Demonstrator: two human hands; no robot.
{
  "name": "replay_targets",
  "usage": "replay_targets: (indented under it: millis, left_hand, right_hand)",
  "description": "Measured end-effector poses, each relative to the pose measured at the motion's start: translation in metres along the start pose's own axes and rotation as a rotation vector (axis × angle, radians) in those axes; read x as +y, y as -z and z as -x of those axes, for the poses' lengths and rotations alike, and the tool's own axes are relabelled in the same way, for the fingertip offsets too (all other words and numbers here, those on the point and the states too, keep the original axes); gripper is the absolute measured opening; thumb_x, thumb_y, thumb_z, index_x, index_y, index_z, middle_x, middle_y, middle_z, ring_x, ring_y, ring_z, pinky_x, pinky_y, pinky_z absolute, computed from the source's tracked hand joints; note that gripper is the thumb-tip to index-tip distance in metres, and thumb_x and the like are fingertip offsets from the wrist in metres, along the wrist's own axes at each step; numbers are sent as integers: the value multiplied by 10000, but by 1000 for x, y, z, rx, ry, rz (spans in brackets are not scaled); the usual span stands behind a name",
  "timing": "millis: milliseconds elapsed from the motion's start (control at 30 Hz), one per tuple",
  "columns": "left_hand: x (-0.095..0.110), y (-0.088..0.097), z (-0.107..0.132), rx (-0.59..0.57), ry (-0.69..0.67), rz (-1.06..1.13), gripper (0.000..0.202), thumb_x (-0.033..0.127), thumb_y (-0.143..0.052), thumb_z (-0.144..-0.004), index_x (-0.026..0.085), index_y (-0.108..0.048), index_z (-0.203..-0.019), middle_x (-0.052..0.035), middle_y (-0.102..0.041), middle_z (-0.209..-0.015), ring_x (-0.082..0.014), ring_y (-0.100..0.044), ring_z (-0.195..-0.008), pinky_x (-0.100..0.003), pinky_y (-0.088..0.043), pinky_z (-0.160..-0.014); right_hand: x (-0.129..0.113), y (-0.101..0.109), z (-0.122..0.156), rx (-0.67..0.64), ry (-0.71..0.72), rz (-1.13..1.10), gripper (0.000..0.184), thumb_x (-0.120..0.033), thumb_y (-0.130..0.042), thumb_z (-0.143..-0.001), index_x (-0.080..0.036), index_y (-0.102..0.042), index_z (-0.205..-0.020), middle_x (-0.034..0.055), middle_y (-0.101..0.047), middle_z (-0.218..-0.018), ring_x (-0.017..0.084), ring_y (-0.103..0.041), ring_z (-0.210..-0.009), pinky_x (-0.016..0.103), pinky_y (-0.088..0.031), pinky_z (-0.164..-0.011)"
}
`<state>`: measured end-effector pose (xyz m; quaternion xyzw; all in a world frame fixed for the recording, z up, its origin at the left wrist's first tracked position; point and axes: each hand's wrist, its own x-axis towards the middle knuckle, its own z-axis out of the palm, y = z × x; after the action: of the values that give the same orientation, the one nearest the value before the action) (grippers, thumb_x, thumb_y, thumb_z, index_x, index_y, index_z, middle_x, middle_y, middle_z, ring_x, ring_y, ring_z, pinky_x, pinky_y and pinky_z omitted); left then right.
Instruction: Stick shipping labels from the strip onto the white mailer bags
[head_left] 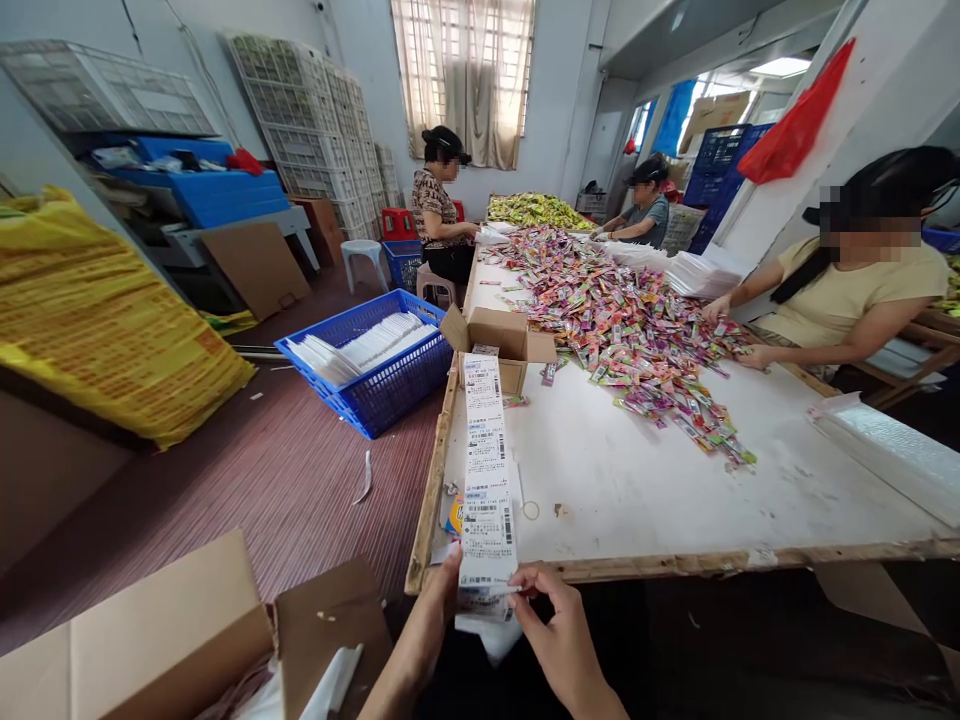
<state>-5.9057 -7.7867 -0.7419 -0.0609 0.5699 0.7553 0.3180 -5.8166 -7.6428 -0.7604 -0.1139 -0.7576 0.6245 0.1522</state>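
Observation:
A long strip of printed shipping labels [486, 455] runs from a small open cardboard box [511, 372] down over the table's near left corner to my hands. My left hand [433, 612] grips the strip's left edge, thumb on top and the other fingers hidden beneath. My right hand [553, 628] pinches the right edge of the lowest label between thumb and forefinger. Below the strip's end, between both hands, hangs a white sheet or bag [495, 638], partly hidden.
A heap of colourful small packets [615, 310] covers much of the white table [600, 500]. On the left stands a blue basket [375, 390] of white envelopes. An open carton [165, 640] is at lower left. Three people sit around the table; one person's hand [716, 308] touches packets.

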Motion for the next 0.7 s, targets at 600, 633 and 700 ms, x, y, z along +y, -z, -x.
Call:
replay_targets:
  millis: [600,633,700]
  left_hand:
    - [-7,9,-21,165,82,14,280,390,-771,-669,122,-712,-727,-117,-752,-717,-295,-709,-719,-313,-520,-582]
    - [-3,15,-24,223,68,25,257,364,-767,-678,121,-694,-721,-111,-745,-687,-286,-707,-685,-303,-514,-553]
    - [8,32,-30,348,0,46,186,311,-718,-740,137,-653,-717,-78,-727,-629,-250,-700,-627,-270,-496,-508]
  right_hand:
    - [-23,4,6,-53,141,133,176,-269,-561,-898,-223,-651,-755,26,-576,-757,168,-539,-719,278,-441,-665]
    - [-33,17,8,-124,144,99,207,-315,-586,-890,-224,-642,-713,19,-555,-711,165,-525,-686,276,-424,-631]
    - [-55,62,12,-197,161,-13,309,-457,-644,-845,-230,-619,-636,14,-503,-634,164,-504,-637,283,-393,-582]
